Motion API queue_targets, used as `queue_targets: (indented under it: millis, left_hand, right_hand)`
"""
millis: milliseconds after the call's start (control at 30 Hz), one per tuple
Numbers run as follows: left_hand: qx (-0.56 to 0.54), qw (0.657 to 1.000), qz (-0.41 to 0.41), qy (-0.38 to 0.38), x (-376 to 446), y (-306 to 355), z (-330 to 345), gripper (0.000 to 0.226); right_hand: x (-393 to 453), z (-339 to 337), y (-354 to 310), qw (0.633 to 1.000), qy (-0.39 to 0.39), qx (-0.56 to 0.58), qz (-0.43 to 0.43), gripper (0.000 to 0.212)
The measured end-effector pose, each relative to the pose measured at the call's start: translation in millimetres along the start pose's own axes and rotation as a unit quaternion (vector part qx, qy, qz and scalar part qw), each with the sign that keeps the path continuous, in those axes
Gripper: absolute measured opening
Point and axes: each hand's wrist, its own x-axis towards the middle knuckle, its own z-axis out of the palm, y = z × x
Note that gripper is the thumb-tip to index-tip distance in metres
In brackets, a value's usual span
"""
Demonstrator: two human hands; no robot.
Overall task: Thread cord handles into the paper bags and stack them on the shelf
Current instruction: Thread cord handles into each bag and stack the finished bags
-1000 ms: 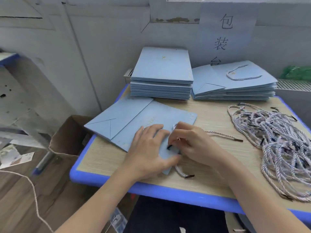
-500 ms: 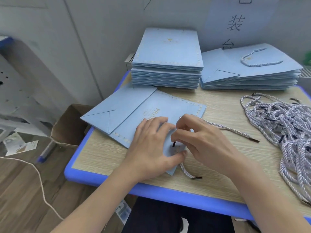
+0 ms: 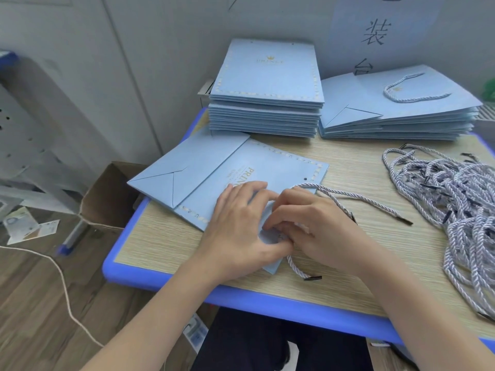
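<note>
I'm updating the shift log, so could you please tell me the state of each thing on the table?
Paper bag: flat, pressed by left hand.
Cord: looped at bag's edge, pinched by right hand.
Left stack: flat bags, no handles showing.
Right stack: top bag has handle.
Cord pile: loose, tangled.

Two hands, left (image 3: 241, 226) and right (image 3: 318, 226), worked one flat paper bag (image 3: 270, 170) on one bench (image 3: 348, 167). Two stacks of bags stood behind: one without handles (image 3: 265, 103), one with cord handles (image 3: 396, 113). One heap of loose cords (image 3: 455, 199) lay alongside, too tangled to count.
</note>
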Motion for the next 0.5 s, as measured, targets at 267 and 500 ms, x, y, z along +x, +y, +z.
queue_targets:
  millis: [267, 500]
  left_hand:
    - [-0.190, 0.975, -0.094, 0.067, -4, 0, -14, 0.035]
    - [-0.239, 0.958, -0.120, 0.102, -1, -6, -13, 0.048]
  right_hand:
    - [-5, -22, -3, 0.970, 0.190, 0.095, 0.121, 0.013]
    - [-1, -9, -12, 0.983, 0.076, 0.056, 0.158, 0.025]
